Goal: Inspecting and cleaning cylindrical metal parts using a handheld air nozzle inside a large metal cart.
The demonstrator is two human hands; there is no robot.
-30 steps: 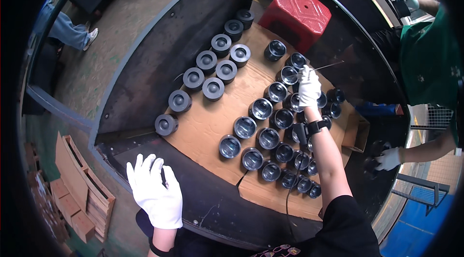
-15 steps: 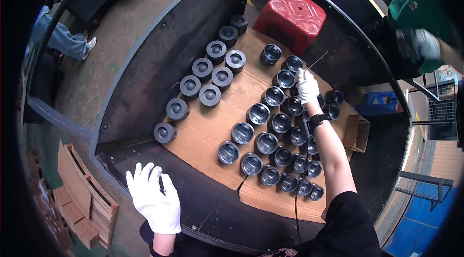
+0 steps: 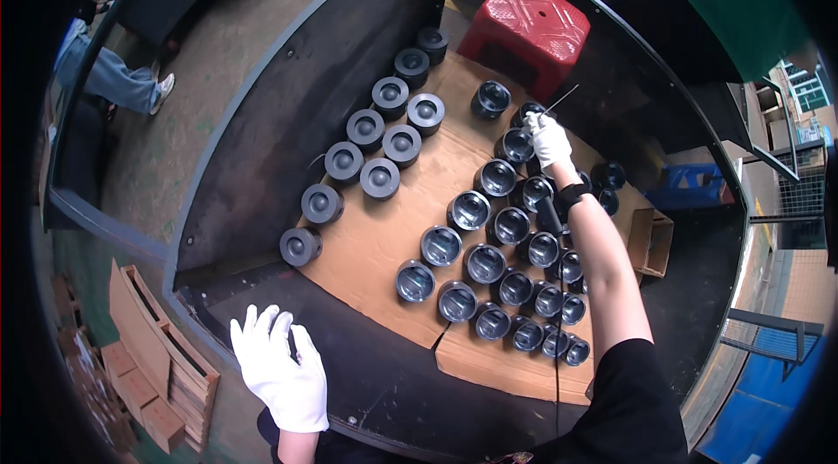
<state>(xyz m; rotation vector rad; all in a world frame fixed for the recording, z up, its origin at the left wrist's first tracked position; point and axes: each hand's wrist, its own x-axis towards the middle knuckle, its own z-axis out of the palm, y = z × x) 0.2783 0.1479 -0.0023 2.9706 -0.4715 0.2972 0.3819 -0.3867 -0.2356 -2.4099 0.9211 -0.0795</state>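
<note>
My right hand (image 3: pixel 550 143), in a white glove, closes round a thin metal rod (image 3: pixel 563 97) that points up and to the right over the far pistons. Below the wrist hangs a black cylindrical piece (image 3: pixel 548 215) with a dark cable trailing toward me; whether it joins the rod is hidden. Under and around that hand stand several dark pistons (image 3: pixel 470 210), hollow side up, on brown cardboard (image 3: pixel 349 259). At the left, more pistons (image 3: pixel 380 178) show dished tops. My left hand (image 3: pixel 284 370), also gloved, is open with spread fingers above the near edge, holding nothing.
Dark panels (image 3: pixel 271 106) wall in the work surface. A red plastic stool (image 3: pixel 532 23) stands at the far end, and a small cardboard box (image 3: pixel 650 241) at the right. Beyond the right wall is a person in green (image 3: pixel 742 10). Wooden pallets (image 3: pixel 175 359) lie at lower left.
My right hand has shifted slightly left and nearer with the rod. The black piece and its cable have swung. The person in green has leaned closer; my left hand stays open.
</note>
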